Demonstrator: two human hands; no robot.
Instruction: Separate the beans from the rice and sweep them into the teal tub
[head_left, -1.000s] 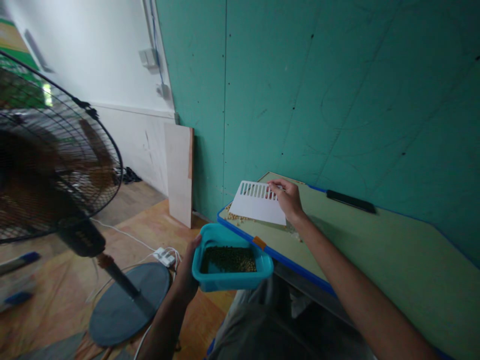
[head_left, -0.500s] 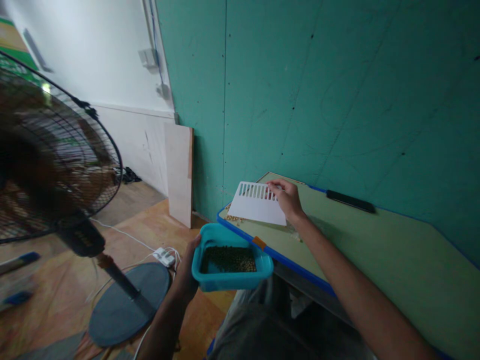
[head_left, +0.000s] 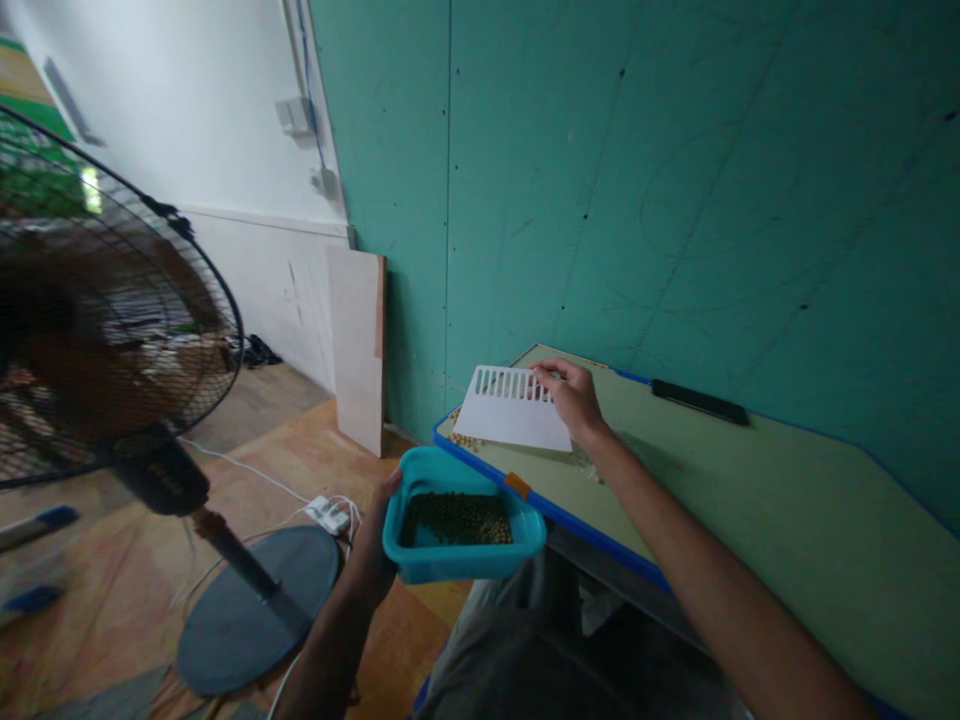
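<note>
- The right hand [head_left: 576, 395] pinches a white slotted card [head_left: 514, 422] at its upper right corner, thumb and fingers closed on it; this corner grip seems to leave the broad solid part free.
- The left hand [head_left: 375, 545] is partly closed around the left end of a teal container [head_left: 472, 567], thumb at the rim, probably to steady it; the fingers underneath are hidden.
- The container is just beside the table's near-left edge, open side up, which keeps its dark green grains [head_left: 446, 508] and pale beans [head_left: 496, 530] inside.
- The card slants over the table [head_left: 757, 500], its solid part towards the container. Loose pale beans [head_left: 465, 440] lie beside its lower left corner, near the table's blue edging.
- Farther out, a flat black object [head_left: 699, 402] rests along the table's wall side, well apart from the beans.
</note>
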